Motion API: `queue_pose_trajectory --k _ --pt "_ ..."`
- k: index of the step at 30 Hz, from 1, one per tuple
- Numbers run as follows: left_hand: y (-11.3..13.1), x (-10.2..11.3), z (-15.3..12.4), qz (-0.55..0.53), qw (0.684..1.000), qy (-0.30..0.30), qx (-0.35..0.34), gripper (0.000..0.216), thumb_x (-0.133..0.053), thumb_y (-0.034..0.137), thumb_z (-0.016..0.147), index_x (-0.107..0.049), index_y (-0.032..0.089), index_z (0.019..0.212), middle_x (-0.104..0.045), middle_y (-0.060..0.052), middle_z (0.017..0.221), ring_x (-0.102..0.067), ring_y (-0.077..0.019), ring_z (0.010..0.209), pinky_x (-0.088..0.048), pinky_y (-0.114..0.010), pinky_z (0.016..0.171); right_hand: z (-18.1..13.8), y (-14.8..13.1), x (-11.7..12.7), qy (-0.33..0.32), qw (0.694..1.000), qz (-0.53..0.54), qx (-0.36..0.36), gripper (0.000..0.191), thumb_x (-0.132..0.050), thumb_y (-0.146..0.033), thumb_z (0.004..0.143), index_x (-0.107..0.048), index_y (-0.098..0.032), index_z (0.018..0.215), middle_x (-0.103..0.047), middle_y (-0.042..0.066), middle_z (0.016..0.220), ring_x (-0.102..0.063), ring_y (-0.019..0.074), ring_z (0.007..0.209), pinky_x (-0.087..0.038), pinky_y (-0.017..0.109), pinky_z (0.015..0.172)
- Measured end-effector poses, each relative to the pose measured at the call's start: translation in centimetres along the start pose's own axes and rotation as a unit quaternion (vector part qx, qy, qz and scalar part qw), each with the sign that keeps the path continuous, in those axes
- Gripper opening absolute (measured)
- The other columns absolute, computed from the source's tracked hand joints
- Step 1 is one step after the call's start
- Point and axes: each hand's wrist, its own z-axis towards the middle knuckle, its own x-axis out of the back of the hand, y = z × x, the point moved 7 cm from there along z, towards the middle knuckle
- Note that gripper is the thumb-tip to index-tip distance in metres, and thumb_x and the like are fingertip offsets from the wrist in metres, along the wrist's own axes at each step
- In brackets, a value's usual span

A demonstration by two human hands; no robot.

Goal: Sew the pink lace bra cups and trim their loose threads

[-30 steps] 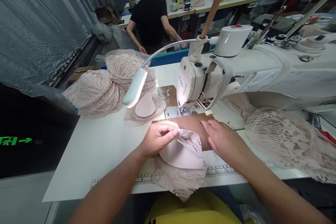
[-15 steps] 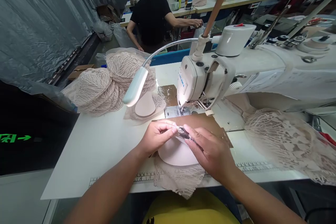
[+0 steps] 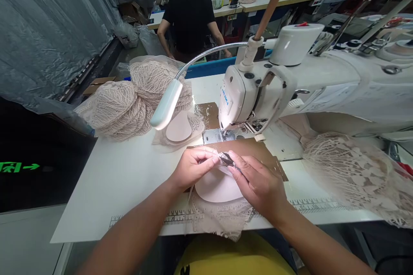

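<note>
My left hand (image 3: 192, 166) is closed, thumb and fingers pinching the edge of a beige lace piece (image 3: 219, 219). In my right hand (image 3: 260, 177) is a small dark tool, apparently thread snips (image 3: 227, 160), its tip right against the pinched edge. A smooth pale bra cup (image 3: 214, 190) lies under both hands, partly covered by them. The lace spreads below the cup and hangs over the table's front edge. Just beyond my hands stands the sewing machine (image 3: 238, 94), its needle area above a metal plate (image 3: 211, 136).
Stacked lace pieces (image 3: 116, 103) and a second pale cup (image 3: 179, 128) lie at left, near a lamp (image 3: 167, 105) on a bendable neck. More lace (image 3: 348, 167) is heaped at right. A printed ruler (image 3: 312, 206) runs along the front edge. A co-worker (image 3: 190, 23) sits beyond.
The dark tool has shifted slightly and shows more between my fingers. The lace's hanging edge has moved a little. The co-worker's outstretched arm has come down.
</note>
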Motion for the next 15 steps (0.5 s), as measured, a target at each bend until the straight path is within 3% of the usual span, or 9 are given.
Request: queue_pose_trajectory --k 15 --pt "0.26 -0.07 -0.02 0.016 1.000 -0.004 -0.021 0.019 -0.061 0.028 0.083 -0.075 0.014 0.082 -0.068 -0.011 0.091 -0.062 -0.0193 0.085 -0.051 -0.031 0.078 0.28 -0.45 0.52 0.023 1.000 -0.008 0.019 0.027 -0.057 -0.018 0.086 -0.063 -0.014 0.112 -0.072 0.005 0.083 -0.063 0.0124 0.064 -0.045 0.023 0.058"
